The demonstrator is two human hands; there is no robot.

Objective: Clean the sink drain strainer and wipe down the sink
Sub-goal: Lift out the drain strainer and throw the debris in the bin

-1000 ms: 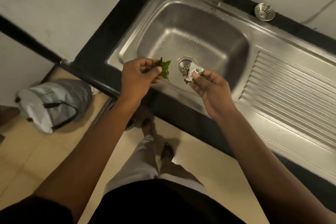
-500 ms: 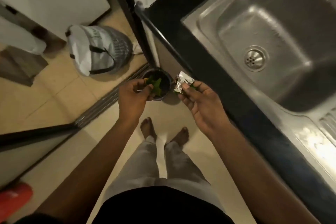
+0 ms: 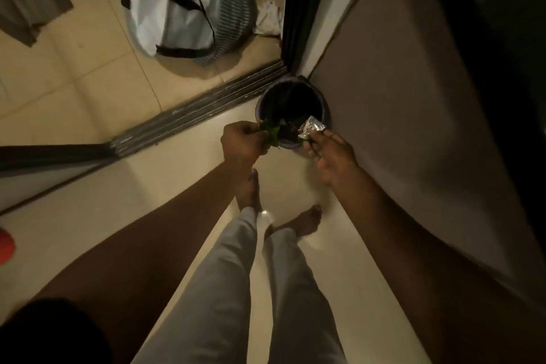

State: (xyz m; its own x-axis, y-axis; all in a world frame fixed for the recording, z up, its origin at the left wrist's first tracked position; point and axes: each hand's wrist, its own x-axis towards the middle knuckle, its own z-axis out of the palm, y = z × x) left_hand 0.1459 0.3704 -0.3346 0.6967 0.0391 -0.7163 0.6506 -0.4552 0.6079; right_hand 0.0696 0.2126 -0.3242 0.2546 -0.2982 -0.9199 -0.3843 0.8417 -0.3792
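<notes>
Green leaves (image 3: 270,133) sit bunched in the left hand (image 3: 240,142), whose fingers curl round them, and a crumpled bit of silver foil (image 3: 311,130) is pinched at the fingertips of the right hand (image 3: 331,156). Both hands are held apart, side by side, just over the near rim of a small dark bin (image 3: 258,106) on the floor, so whatever is let go would likely fall inside; neither piece has been dropped yet. This looks like waste being thrown out as part of the strainer step, with the wipe-down not yet done. Neither sink nor strainer is in view; only the pale cabinet front (image 3: 399,97) shows at the right, close beside the bin. The bin is tucked into the corner where that cabinet meets a dark door frame (image 3: 298,9) and a metal floor track (image 3: 192,115). Bare feet (image 3: 249,195) stand on cream tile just behind the hands. Beyond the track is a ribbed basket (image 3: 233,9) with a grey bag in it, and a white crumpled scrap (image 3: 269,19) beside it. Nothing lies between the hands and the bin mouth
</notes>
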